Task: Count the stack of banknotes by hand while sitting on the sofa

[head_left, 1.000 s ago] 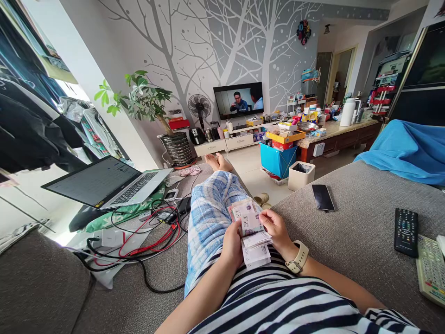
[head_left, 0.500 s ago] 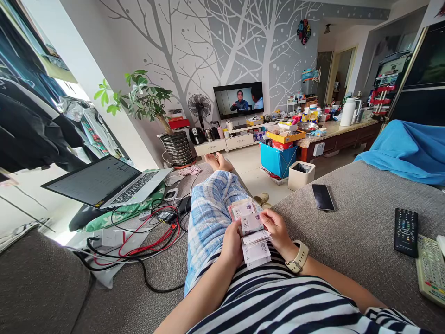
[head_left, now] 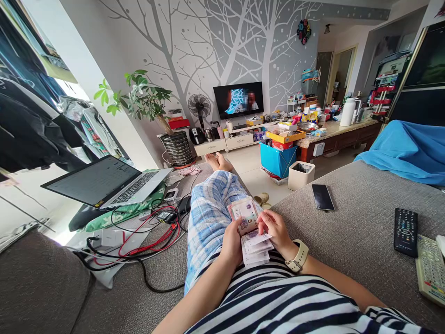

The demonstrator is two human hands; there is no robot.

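A stack of banknotes (head_left: 246, 214) rests above my lap, its top note marked with a 5. My left hand (head_left: 232, 241) is closed round the near left edge of the stack, thumb on top. Below the thumb, several fanned notes (head_left: 256, 250) hang down toward the striped shirt (head_left: 264, 283). My right hand (head_left: 274, 229) is closed at the right side of the notes, fingers curled and fingertips close to the stack. Whether a note is pinched in it is hidden. A pale watch (head_left: 298, 257) is on the right wrist.
On the sofa to the left lie a laptop (head_left: 114, 183) and tangled red and black cables (head_left: 153, 241). To the right lie a phone (head_left: 322, 197), a black remote (head_left: 405, 232) and a pale remote (head_left: 431, 269). Ahead stand a bin (head_left: 301, 176) and a cluttered table (head_left: 342, 132).
The note that my right hand held up has gone down onto the fanned notes, uncovering another note on the stack. The right fingers have curled in. The television picture has changed.
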